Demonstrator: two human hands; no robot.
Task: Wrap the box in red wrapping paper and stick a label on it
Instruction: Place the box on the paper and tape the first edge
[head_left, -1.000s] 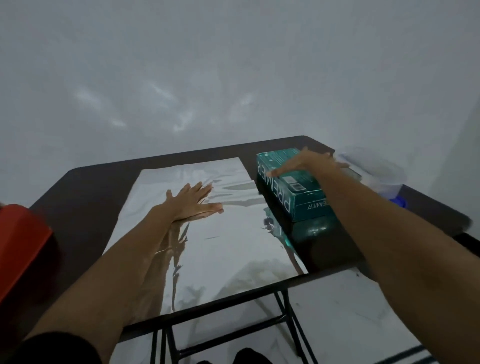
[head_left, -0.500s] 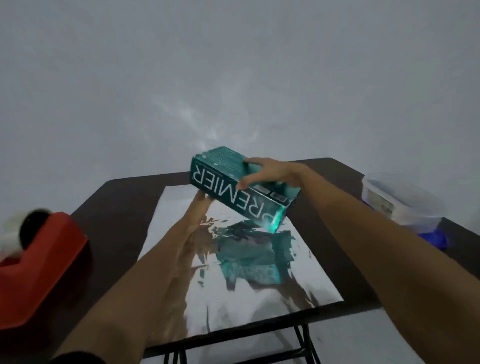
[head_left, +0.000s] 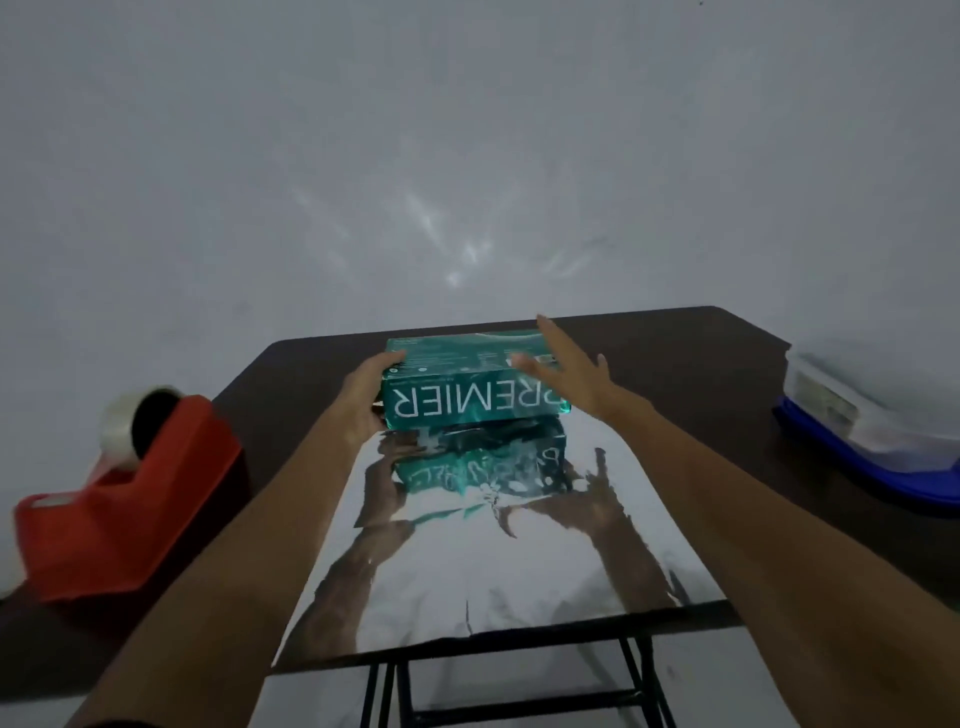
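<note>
A teal box (head_left: 467, 410) printed "PREMIER" sits on the far end of a shiny silver wrapping sheet (head_left: 493, 571), which lies flat on the dark table (head_left: 675, 374). The sheet mirrors the box and both arms. My left hand (head_left: 363, 400) grips the box's left end, thumb on its top edge and fingers hidden behind the end. Over the box's right end my right hand (head_left: 576, 379) is spread with straight fingers; I cannot tell whether it touches. No label is in view.
A red tape dispenser (head_left: 130, 499) with a roll of clear tape (head_left: 135, 426) stands at the table's left edge. At the right edge a clear plastic container (head_left: 872, 410) rests on a blue lid (head_left: 852, 467). The sheet reaches the table's near edge.
My right hand lifted the box from the table's right side and set it on the far end of the sheet, then let go. My left hand left the sheet and took the box's left end.
</note>
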